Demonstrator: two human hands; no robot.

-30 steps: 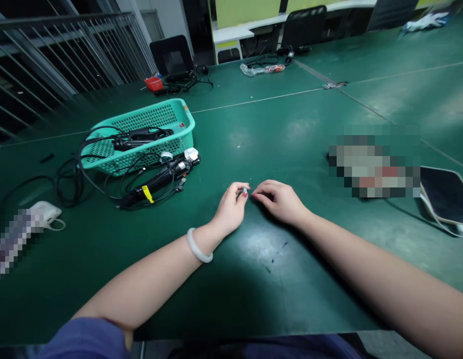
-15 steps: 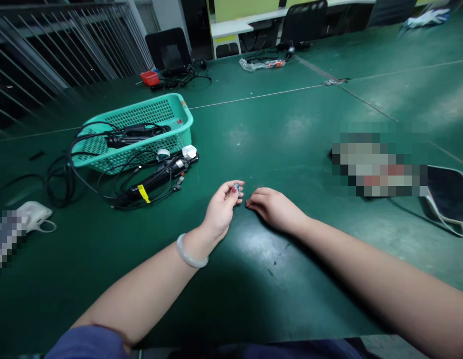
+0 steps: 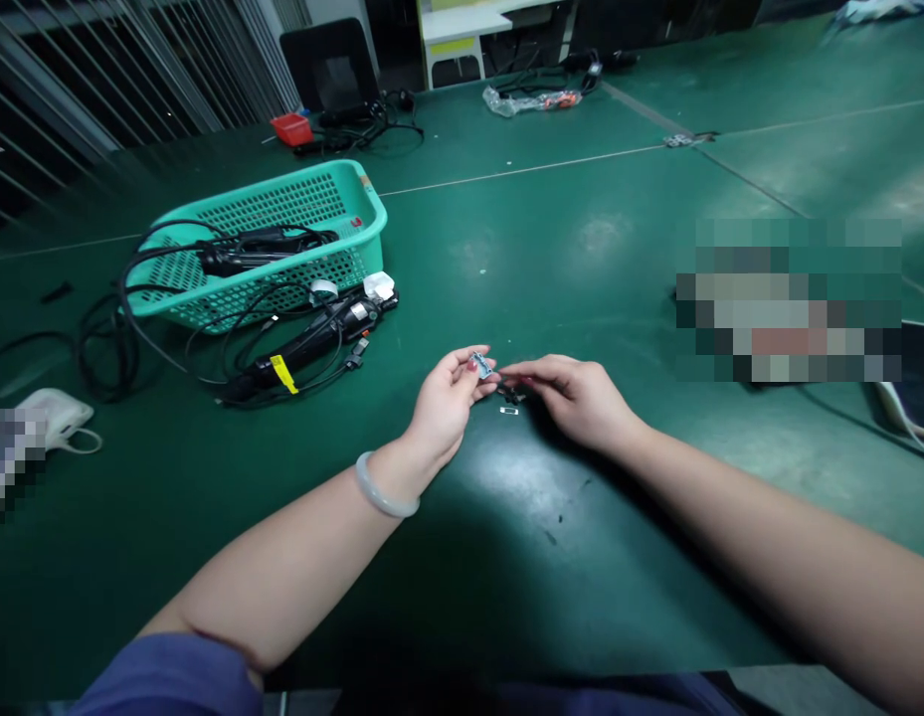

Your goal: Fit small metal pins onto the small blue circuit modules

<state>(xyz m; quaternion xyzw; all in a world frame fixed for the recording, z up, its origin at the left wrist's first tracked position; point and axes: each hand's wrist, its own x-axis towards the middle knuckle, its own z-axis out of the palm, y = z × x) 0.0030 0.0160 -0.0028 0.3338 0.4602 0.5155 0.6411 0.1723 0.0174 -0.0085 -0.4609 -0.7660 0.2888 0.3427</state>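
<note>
Between the thumb and fingers of my left hand is a small silvery-blue piece with a cut-out shape; its exact kind is too small to make out. A pale bangle sits on that wrist. My right hand reaches in from the right, its thumb and fingertips pressed together close to the piece. Whether something tiny is between them I cannot see. Below the fingertips, a few small dark parts and a little white-rimmed rectangular part lie on the green tabletop.
A turquoise basket holding black cabled devices stands at the left, with a black device bearing a yellow tag before it. A white object with a loop lies far left. Farther back are a red tray and clear plastic packaging.
My right hand has lifted from the tabletop and come up to the piece in my left hand. The small parts on the table beneath now show. The view has shifted slightly.
</note>
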